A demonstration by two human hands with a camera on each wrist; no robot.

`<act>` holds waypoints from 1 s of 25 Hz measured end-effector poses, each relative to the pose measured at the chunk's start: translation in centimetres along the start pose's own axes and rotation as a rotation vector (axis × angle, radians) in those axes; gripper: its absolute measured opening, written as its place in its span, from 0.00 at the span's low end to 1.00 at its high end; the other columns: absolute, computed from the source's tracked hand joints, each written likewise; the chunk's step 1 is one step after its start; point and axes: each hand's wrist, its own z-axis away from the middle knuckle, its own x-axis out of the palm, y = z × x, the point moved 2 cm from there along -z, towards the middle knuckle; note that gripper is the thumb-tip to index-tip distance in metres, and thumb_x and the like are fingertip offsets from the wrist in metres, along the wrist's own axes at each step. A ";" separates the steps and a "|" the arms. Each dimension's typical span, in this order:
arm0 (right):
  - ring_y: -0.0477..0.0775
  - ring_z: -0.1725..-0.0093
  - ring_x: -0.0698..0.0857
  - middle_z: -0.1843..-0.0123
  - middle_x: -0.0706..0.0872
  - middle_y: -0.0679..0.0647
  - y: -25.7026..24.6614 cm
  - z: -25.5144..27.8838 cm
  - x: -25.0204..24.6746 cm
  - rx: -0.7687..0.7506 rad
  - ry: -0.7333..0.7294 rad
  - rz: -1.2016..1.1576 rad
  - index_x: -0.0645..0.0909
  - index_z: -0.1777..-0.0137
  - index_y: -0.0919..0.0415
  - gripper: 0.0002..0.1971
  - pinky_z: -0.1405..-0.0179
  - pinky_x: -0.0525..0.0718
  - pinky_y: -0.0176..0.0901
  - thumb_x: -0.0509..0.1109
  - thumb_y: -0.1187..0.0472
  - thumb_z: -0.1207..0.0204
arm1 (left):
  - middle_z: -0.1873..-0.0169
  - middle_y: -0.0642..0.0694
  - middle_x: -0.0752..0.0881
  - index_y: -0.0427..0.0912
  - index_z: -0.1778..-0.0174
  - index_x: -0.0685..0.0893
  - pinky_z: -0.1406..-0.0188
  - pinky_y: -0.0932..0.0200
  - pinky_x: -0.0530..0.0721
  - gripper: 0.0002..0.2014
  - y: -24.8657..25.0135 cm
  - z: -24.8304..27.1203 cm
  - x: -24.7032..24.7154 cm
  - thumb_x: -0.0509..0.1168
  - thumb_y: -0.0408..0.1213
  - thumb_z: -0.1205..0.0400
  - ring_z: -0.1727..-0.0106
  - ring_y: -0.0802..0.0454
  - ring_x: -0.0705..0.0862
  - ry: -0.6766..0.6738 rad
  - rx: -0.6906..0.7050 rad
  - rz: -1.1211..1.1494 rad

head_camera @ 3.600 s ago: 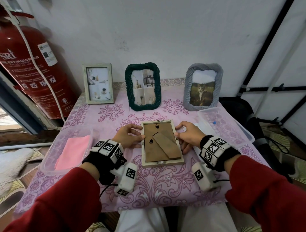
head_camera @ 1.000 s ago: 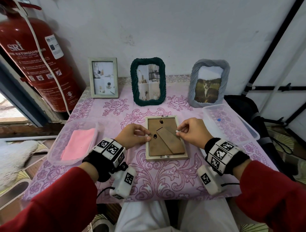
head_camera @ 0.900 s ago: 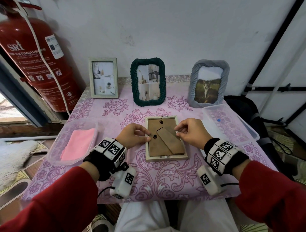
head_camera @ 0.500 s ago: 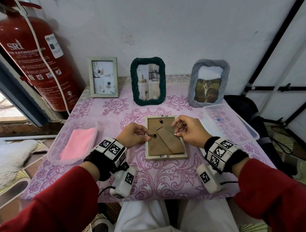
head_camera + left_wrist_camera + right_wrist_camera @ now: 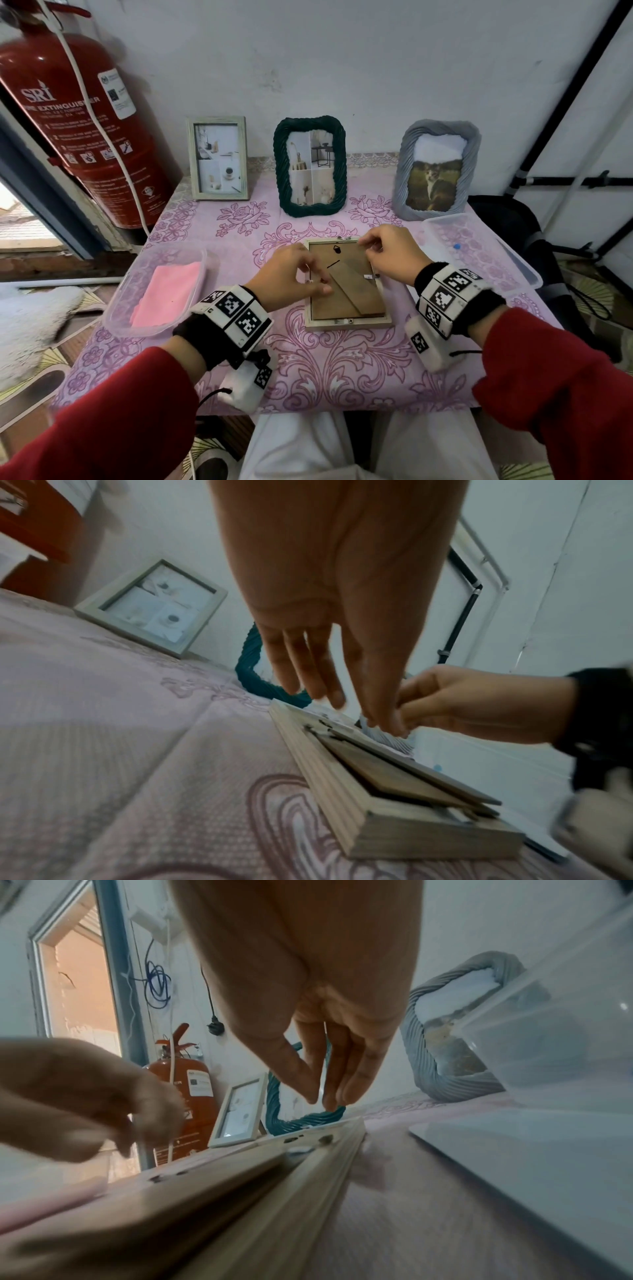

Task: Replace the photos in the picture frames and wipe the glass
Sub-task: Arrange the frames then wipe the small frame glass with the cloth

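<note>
Face-down frame (image 5: 347,284) lies flat on tablecloth (image 5: 308,370), long axis running away from person, between both hands. L hand (image 5: 291,274) at frame's left edge, fingers curled; grasp: cannot tell. R hand (image 5: 390,253) nearer frame's far-right corner, fingertips pinched at a tab there. Backing: brown fibreboard, folded stand; surround: pale ribbed wood.

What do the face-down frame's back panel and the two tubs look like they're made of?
Back panel: likely brown fibreboard or pressed card, matte and flat.
Left tub and right tub: clear plastic, since the tablecloth pattern shows through their walls.
</note>
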 end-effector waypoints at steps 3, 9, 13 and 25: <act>0.57 0.40 0.83 0.40 0.86 0.62 -0.2 -1.7 0.4 0.015 -0.036 0.084 0.84 0.39 0.68 0.17 0.45 0.72 0.31 0.62 0.73 0.26 | 0.63 0.50 0.84 0.43 0.60 0.89 0.65 0.74 0.72 0.10 1.0 0.7 1.0 0.79 0.42 0.33 0.63 0.59 0.77 -0.215 -0.001 0.085; 0.63 0.37 0.82 0.40 0.85 0.66 -0.2 -3.8 1.2 -0.002 -0.139 0.263 0.83 0.39 0.70 0.18 0.36 0.79 0.46 0.62 0.73 0.29 | 0.66 0.55 0.78 0.45 0.58 0.90 0.61 0.64 0.73 0.12 0.7 0.7 1.9 0.81 0.37 0.36 0.63 0.59 0.74 -0.298 0.001 0.102; 0.57 0.41 0.84 0.41 0.87 0.55 -0.4 -3.9 0.8 -0.027 -0.074 0.319 0.83 0.39 0.58 0.19 0.40 0.80 0.46 0.63 0.71 0.28 | 0.64 0.45 0.82 0.50 0.58 0.90 0.63 0.63 0.72 0.10 0.7 0.5 2.0 0.79 0.38 0.33 0.63 0.57 0.74 -0.338 0.042 0.133; 0.52 0.46 0.83 0.52 0.88 0.46 -1.4 -5.1 1.4 -0.087 -0.108 0.462 0.80 0.49 0.49 0.15 0.51 0.77 0.44 0.66 0.70 0.28 | 0.56 0.47 0.86 0.46 0.59 0.92 0.61 0.66 0.78 0.11 1.1 0.1 2.2 0.81 0.38 0.36 0.59 0.55 0.82 -0.237 0.108 0.056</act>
